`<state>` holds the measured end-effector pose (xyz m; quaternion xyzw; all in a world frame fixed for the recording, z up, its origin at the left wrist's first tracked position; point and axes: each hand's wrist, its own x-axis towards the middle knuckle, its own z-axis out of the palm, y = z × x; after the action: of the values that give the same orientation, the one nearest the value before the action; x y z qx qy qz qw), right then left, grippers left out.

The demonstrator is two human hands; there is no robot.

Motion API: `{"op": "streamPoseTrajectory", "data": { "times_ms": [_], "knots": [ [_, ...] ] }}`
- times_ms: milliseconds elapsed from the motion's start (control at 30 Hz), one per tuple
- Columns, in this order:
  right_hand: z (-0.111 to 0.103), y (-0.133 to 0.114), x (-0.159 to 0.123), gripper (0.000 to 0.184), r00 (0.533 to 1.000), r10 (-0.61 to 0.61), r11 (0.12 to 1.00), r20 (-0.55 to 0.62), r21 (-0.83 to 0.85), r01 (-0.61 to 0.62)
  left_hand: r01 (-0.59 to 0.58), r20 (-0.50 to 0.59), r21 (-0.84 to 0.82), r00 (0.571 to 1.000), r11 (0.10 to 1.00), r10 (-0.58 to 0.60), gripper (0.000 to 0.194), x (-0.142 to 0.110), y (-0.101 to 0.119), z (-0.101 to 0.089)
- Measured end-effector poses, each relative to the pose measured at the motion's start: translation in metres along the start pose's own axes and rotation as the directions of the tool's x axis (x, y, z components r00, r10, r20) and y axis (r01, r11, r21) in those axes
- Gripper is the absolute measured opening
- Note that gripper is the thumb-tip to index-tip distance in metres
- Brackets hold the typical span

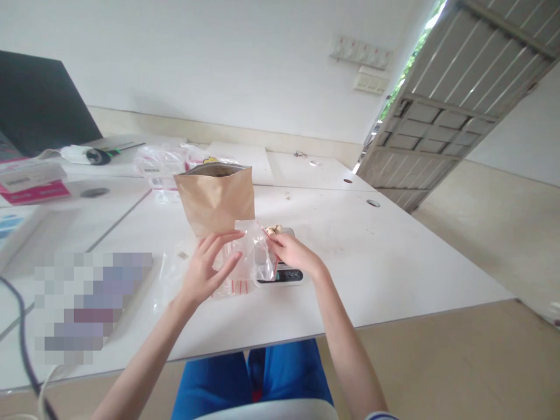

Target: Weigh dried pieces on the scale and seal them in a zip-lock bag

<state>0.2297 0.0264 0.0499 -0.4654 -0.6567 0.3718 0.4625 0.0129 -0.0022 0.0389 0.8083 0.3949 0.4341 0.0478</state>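
Now the left hand [205,271], fingers spread, touches a clear zip bag [245,274] whose edge the right hand [293,251] pinches; behind stands an open kraft pouch [214,201] of something brown.

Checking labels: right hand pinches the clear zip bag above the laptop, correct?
Not above the laptop: the head view shows the right hand pinching the clear zip bag above a digital scale. The laptop is far off at the back left.

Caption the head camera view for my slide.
Both hands work a clear zip bag over a digital scale, kraft pouch behind.
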Motion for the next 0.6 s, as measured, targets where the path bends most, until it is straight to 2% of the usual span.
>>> {"op": "streamPoseTrajectory", "data": {
  "times_ms": [33, 100, 167, 267, 433, 500, 600],
  "knots": [
    [0.000, -0.002, 0.003, 0.027, 0.998, 0.005, 0.999, 0.056, -0.032, -0.003, 0.021, -0.006, 0.022, 1.000, 1.000, -0.021, 0.036, 0.000, 0.000, 0.000],
    [0.002, -0.005, 0.009, 0.031, 0.987, 0.012, 0.994, 0.163, -0.110, 0.006, 0.039, 0.041, 0.028, 0.998, 0.999, -0.040, 0.047, -0.001, -0.001, -0.001],
    [0.006, -0.009, 0.014, 0.031, 0.979, 0.002, 0.985, 0.203, -0.170, 0.034, 0.056, 0.087, -0.021, 0.995, 0.998, -0.054, 0.056, -0.001, -0.003, -0.002],
    [0.012, -0.014, 0.019, 0.028, 0.978, -0.014, 0.978, 0.207, -0.202, 0.057, 0.101, 0.124, -0.059, 0.988, 0.993, -0.093, 0.060, 0.000, -0.006, -0.003],
    [0.021, -0.027, 0.017, 0.030, 0.981, 0.049, 0.944, 0.190, -0.328, 0.016, 0.140, 0.201, 0.008, 0.970, 0.990, -0.138, 0.063, 0.007, -0.005, 0.001],
    [0.023, -0.031, 0.015, 0.027, 0.984, 0.073, 0.934, 0.162, -0.356, -0.010, 0.163, 0.192, 0.019, 0.968, 0.986, -0.164, 0.056, 0.009, -0.003, 0.004],
    [0.024, -0.028, 0.011, 0.016, 0.983, 0.087, 0.950, 0.164, -0.312, -0.032, 0.230, 0.113, 0.009, 0.967, 0.973, -0.230, 0.045, 0.008, -0.001, 0.008]
  ]
}}
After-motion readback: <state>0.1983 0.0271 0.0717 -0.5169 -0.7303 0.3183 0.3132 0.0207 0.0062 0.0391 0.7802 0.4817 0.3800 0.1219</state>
